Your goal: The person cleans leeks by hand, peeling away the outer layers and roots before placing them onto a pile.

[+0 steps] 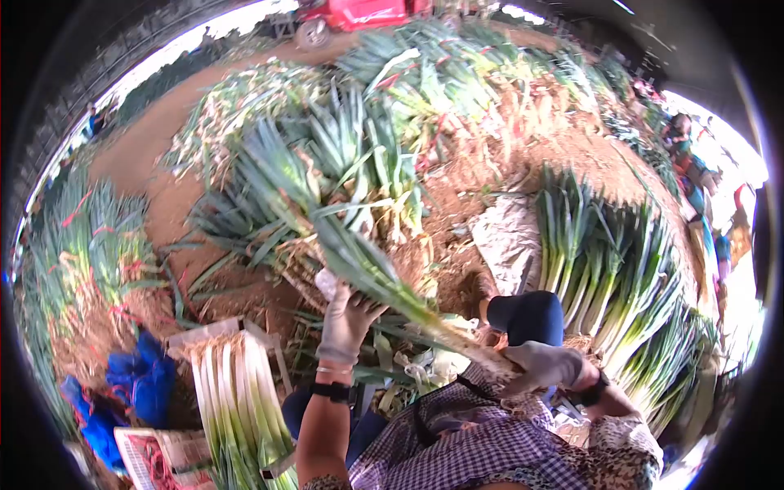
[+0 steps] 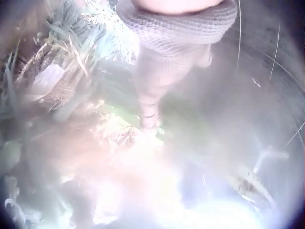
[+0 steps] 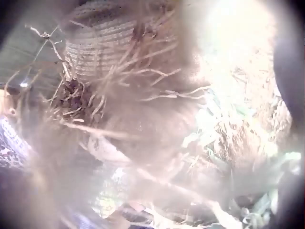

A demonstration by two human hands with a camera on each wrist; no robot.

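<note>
A long leek (image 1: 367,265) lies slantwise across the head view, green leaves toward the upper left and root end at the lower right. The gloved right hand (image 1: 543,366) grips its root end. Against the underside of the stalk is the gloved left hand (image 1: 349,320), fingers partly hidden by the leaves. In the left wrist view the left hand (image 2: 159,76) is washed out by glare, beside a blurred green stalk. Stringy roots (image 3: 157,74) cover much of the right wrist view, in front of the right glove (image 3: 100,47).
Trimmed leeks (image 1: 237,392) lie in a frame at lower left, near blue bags (image 1: 140,380). Leek piles (image 1: 604,245) stand at right, others (image 1: 90,245) at far left. A whitish sheet (image 1: 506,237) lies on the soil; a red vehicle (image 1: 359,12) stands behind.
</note>
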